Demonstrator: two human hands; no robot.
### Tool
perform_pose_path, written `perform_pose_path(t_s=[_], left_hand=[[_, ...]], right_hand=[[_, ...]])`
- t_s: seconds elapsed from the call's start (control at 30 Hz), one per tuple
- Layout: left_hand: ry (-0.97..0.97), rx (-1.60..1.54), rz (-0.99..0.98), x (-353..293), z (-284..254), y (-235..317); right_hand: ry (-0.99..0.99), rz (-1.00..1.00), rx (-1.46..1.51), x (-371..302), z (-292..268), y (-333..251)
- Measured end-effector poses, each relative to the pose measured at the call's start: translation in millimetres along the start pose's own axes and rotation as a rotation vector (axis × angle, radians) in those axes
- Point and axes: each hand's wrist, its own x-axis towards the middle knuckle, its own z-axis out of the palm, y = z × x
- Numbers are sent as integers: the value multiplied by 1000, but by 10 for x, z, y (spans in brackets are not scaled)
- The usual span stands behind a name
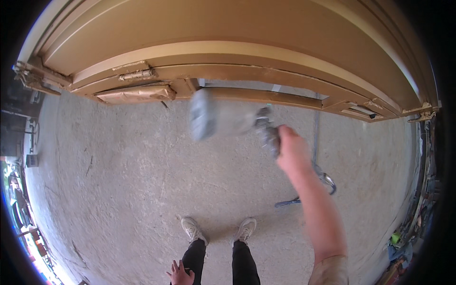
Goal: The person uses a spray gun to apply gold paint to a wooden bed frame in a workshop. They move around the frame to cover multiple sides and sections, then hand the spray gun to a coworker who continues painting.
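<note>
My right hand [290, 148] is closed round the grip of what looks like a spray gun [267, 130], with a dark metallic body. Its cloudy, pale cup [230, 118] points left and ends in a wide grey cap [202, 115]; motion blurs both. The gun is in front of a gold-brown painted metal panel [228, 71], apart from its lower edge as far as I can see. Low in the picture, beside my left leg, my left hand [180, 274] is empty with its fingers spread.
A thin hose [316, 137] runs over the concrete floor [137, 185] and curls beneath my right forearm. The panel carries a latch bolt [137, 75] and a paper-wrapped piece [135, 94]. Assorted items line the left wall and lower right edge, including a crumpled cloth [401, 255].
</note>
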Motion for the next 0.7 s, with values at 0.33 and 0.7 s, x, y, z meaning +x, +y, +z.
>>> perform_pose_path(t_s=[0.33,0.7], left_hand=[[-38,-34,-18,-21,-3,11],[-24,-86,-22,-56,27,-80]], right_hand=[[-60,-90,60,-421,16,-130],[143,-74,237,-736,402,20]])
